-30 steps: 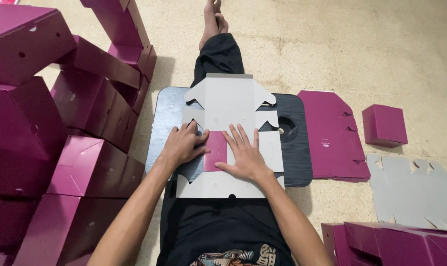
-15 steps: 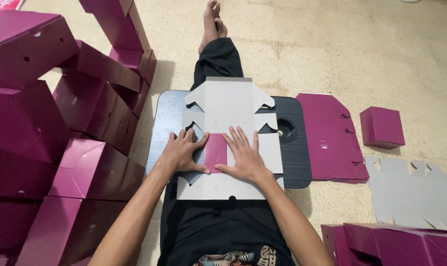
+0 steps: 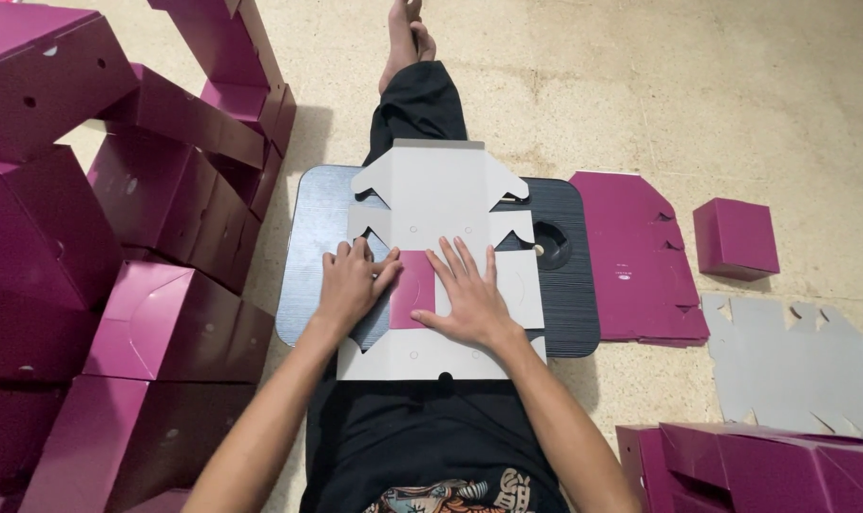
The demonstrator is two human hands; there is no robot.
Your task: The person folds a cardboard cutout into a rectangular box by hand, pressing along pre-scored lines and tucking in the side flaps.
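Observation:
A flat grey die-cut cardboard blank point(image 3: 438, 195) lies grey side up on a dark lap tray point(image 3: 576, 294) across my legs. One side flap point(image 3: 414, 288) is folded inward and shows its magenta face. My left hand point(image 3: 352, 282) presses on the left edge of that flap with curled fingers. Flat on the blank, my right hand point(image 3: 469, 294) has its fingers spread, just right of the magenta flap.
A heap of assembled magenta boxes point(image 3: 99, 247) fills the left side. Right of the tray lie a stack of flat magenta blanks point(image 3: 636, 256), a small magenta box point(image 3: 735, 237), a grey blank point(image 3: 797, 366) and more magenta boxes point(image 3: 764, 470). Beige floor beyond.
Both hands stayed on the blank, shifting slightly toward me. The magenta flap remains pressed down.

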